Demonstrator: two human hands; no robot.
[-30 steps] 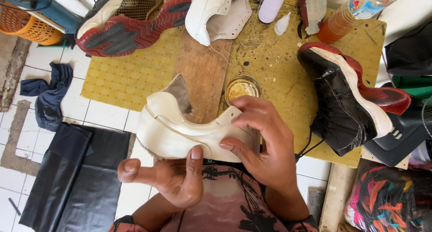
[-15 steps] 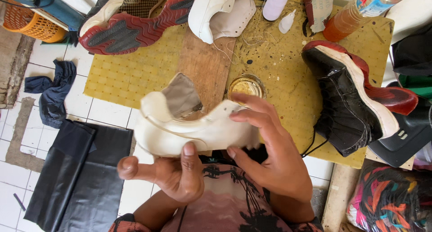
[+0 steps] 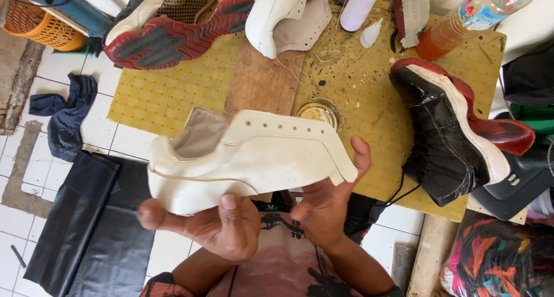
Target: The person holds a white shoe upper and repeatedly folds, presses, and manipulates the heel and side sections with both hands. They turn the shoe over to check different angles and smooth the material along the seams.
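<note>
Head view: both hands hold up a cream leather shoe upper (image 3: 248, 158), without a sole, just above the near edge of the yellow-matted worktop (image 3: 167, 95).

It looks light, soft and floppy, so it is best held along the lower edge and heel. The left hand (image 3: 222, 230) is closed under its bottom edge, thumb pressed on the leather; the right hand (image 3: 329, 202) is half open, cupping the toe end. It has a grey lining, eyelet holes and what is probably a loose thread.
</note>
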